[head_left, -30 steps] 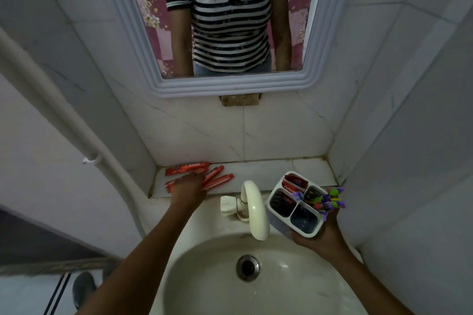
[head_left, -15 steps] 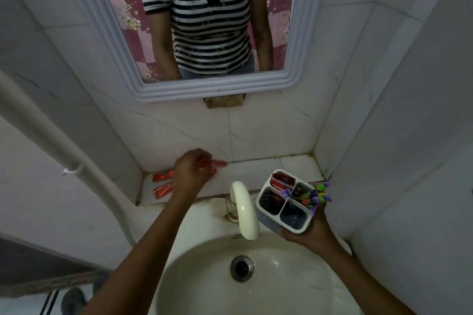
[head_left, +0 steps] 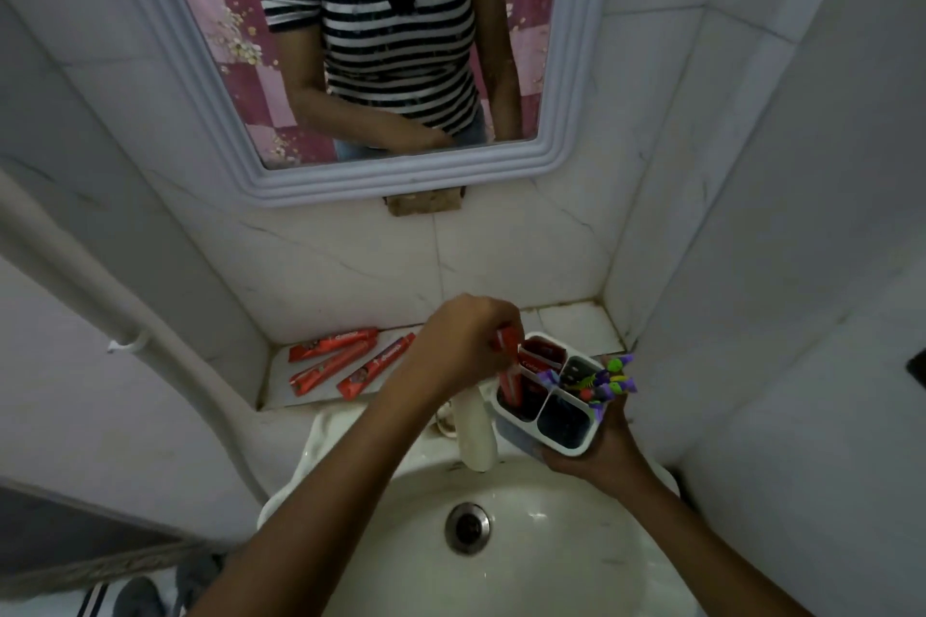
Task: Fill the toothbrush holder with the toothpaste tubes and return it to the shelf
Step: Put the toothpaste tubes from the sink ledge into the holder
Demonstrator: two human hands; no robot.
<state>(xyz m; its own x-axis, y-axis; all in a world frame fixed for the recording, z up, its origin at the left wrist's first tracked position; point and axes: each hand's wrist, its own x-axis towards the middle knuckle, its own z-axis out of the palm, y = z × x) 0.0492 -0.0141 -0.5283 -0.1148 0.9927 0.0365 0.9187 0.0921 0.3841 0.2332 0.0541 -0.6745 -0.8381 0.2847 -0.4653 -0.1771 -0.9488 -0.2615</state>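
My right hand (head_left: 596,446) grips a white toothbrush holder (head_left: 571,447) with four compartments, held over the right rim of the sink. Purple and green toothbrushes (head_left: 609,378) stick out of its right side, and a red tube (head_left: 543,356) stands in its far compartment. My left hand (head_left: 463,341) holds a red toothpaste tube (head_left: 512,383) upright, its lower end inside the holder's near-left compartment. Three more red toothpaste tubes (head_left: 333,345) lie on the white tiled shelf (head_left: 576,321) at the left.
A white faucet (head_left: 473,431) stands between my arms, over the white sink (head_left: 551,566) with its metal drain (head_left: 468,527). A framed mirror (head_left: 320,185) hangs above the shelf. A white pipe (head_left: 125,316) runs down the left wall. Tiled walls close in on the right.
My left hand lifted one red tube off the shelf and carried it right to the holder, where its end now sits in a compartment. The holder stayed in my right hand.
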